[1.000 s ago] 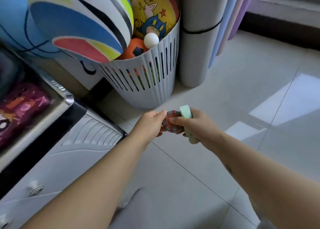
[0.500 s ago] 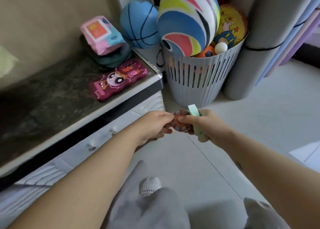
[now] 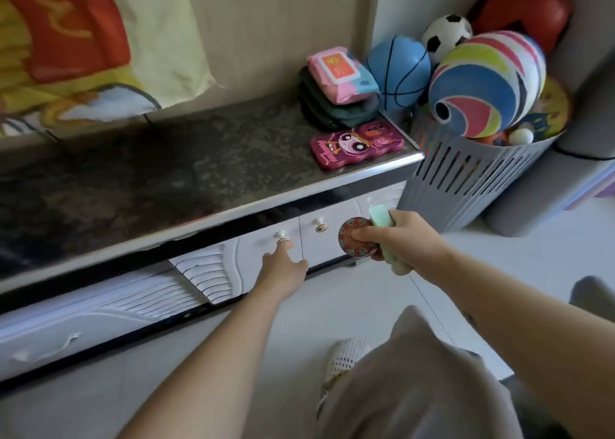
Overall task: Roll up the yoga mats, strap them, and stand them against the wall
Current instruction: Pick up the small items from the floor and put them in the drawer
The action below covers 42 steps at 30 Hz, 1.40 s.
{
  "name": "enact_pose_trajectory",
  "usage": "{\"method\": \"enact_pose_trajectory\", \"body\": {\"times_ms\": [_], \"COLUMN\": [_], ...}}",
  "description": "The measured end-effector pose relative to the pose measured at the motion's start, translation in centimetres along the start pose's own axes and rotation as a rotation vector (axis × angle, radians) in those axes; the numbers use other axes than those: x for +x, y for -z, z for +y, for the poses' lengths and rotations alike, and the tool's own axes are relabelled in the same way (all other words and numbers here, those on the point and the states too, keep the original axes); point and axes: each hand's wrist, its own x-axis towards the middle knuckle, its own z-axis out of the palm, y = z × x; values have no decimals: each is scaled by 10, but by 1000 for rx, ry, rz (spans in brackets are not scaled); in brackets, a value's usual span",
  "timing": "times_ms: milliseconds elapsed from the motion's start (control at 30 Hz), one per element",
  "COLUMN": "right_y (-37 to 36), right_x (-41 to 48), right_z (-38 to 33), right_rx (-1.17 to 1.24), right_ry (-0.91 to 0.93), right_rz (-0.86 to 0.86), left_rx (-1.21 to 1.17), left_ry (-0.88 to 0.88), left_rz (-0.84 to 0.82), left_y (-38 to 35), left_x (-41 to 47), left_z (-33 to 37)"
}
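My right hand [image 3: 404, 237] grips a round red patterned roll [image 3: 356, 240] together with a pale green bar-shaped object [image 3: 382, 220]. My left hand [image 3: 283, 264] reaches out with its fingers extended, the fingertips at a small white knob [image 3: 283, 235] on the low cabinet's door. A rolled grey yoga mat [image 3: 545, 199] with a black strap stands upright at the far right behind the basket; other rolled mats beside it are mostly cut off by the frame edge.
A low white cabinet [image 3: 233, 212] with a dark stone top carries a pink phone case [image 3: 356, 145], a wipes pack [image 3: 339, 72] and dark folded cloth. A grey slatted basket [image 3: 466, 182] full of balls stands right of it. My knee and shoe fill the lower right.
My left hand has let go of the red roll and moved left to the cabinet knob. The view has swung left and down towards the cabinet. My right hand still holds both objects.
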Motion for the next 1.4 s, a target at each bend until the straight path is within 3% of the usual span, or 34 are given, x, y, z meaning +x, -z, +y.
{"method": "enact_pose_trajectory", "body": {"times_ms": [133, 433, 667, 900, 1267, 1333, 1400], "right_y": [-9, -10, -37, -93, -115, -120, -123], "right_x": [9, 24, 0, -32, -44, -48, -53], "right_z": [3, 11, -13, -11, -5, -4, -5], "right_rx": [-63, -87, -268, -493, -418, -379, -354], "right_ry": [-8, -42, -17, 72, -70, -102, -116], "right_rz": [-9, 10, -127, -345, -410, -444, -460], "left_rx": [240, 380, 533, 498, 487, 423, 244], "left_ry": [-24, -139, -217, -246, -203, -154, -67], "left_rz": [103, 245, 11, -138, -301, -330, -258], "left_y": [-16, -13, 11, 26, 56, 65, 70], "left_x": [16, 39, 12, -35, -76, -84, -87], "left_z": [-10, -12, -25, -43, -72, -79, -87]}}
